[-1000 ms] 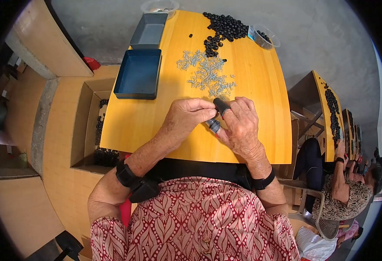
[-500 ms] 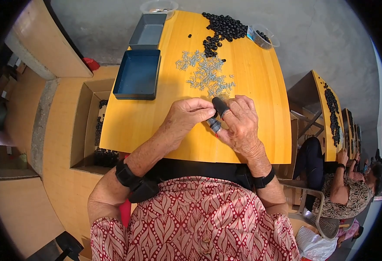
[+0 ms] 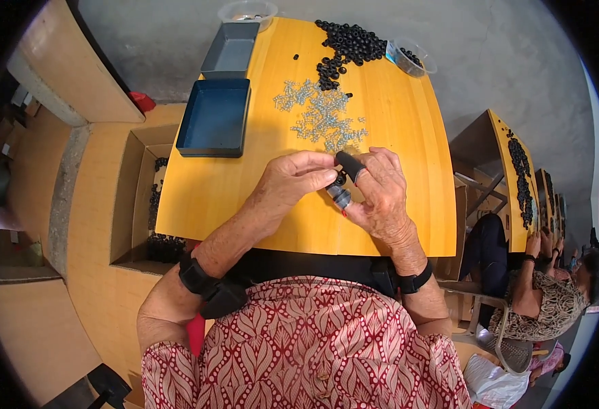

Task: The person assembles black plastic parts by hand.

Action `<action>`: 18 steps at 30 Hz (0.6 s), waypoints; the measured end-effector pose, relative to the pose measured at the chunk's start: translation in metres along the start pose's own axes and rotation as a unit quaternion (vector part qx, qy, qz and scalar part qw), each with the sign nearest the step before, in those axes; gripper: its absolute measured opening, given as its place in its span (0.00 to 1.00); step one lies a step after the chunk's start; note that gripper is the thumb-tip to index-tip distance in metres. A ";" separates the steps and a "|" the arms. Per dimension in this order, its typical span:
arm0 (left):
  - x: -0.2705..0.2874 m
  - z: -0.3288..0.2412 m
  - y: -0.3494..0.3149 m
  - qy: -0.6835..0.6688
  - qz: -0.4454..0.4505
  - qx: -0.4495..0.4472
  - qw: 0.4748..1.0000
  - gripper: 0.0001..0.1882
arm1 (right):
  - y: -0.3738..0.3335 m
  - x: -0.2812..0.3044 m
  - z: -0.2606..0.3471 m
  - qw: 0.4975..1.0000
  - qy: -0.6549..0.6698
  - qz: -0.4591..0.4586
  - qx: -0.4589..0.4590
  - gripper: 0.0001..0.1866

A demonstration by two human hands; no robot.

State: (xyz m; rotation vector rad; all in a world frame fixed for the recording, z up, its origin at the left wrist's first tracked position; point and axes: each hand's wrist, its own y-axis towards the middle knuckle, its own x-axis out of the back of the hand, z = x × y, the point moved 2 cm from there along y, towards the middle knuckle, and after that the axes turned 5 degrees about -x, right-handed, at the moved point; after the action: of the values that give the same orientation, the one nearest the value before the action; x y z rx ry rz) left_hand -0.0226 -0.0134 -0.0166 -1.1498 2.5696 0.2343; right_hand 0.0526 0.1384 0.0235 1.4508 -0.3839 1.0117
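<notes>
My left hand [image 3: 287,183] reaches over the front half of the wooden table, thumb and index finger pinched at a small black ring-shaped part [image 3: 341,178]. Against it from the other side is my right hand [image 3: 381,194], with the part between its thumb and index finger. Dark covers wrap both of those right fingertips: a black sleeve [image 3: 350,165] on the index finger and a grey-black wrap [image 3: 339,197] on the thumb. Just beyond my fingers lie many small clear pieces [image 3: 327,119] in a loose spread. Fingers partly hide the held part.
Black ring-shaped parts [image 3: 357,44] are heaped at the table's far end, beside a clear tub [image 3: 411,58]. A dark blue tray [image 3: 212,148] and a grey tray [image 3: 230,49] stand at left. Below is a cardboard box [image 3: 127,204]. Co-workers sit at tables [image 3: 501,170] on the right.
My right index finger has tilted and lifted slightly away from the thumb, so more of the black ring-shaped part shows between them. My left hand has barely moved.
</notes>
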 end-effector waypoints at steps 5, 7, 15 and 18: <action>0.000 -0.004 -0.002 0.029 0.049 0.037 0.998 0.15 | 0.001 0.002 -0.001 1.000 0.011 -0.008 0.003 0.22; -0.002 -0.003 -0.003 0.037 0.040 0.028 0.998 0.13 | 0.002 0.002 0.000 1.000 0.015 -0.008 0.006 0.21; -0.005 -0.003 -0.005 0.127 0.016 -0.019 0.992 0.10 | 0.004 0.005 -0.005 0.999 0.028 0.012 0.032 0.19; -0.008 -0.002 -0.005 0.109 0.011 -0.016 0.994 0.10 | 0.003 0.007 -0.007 0.998 0.030 0.023 0.049 0.19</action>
State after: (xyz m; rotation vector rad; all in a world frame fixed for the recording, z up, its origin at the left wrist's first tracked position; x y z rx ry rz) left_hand -0.0140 -0.0122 -0.0123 -1.2199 2.7782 0.1644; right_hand 0.0516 0.1467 0.0302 1.5010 -0.3301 1.1218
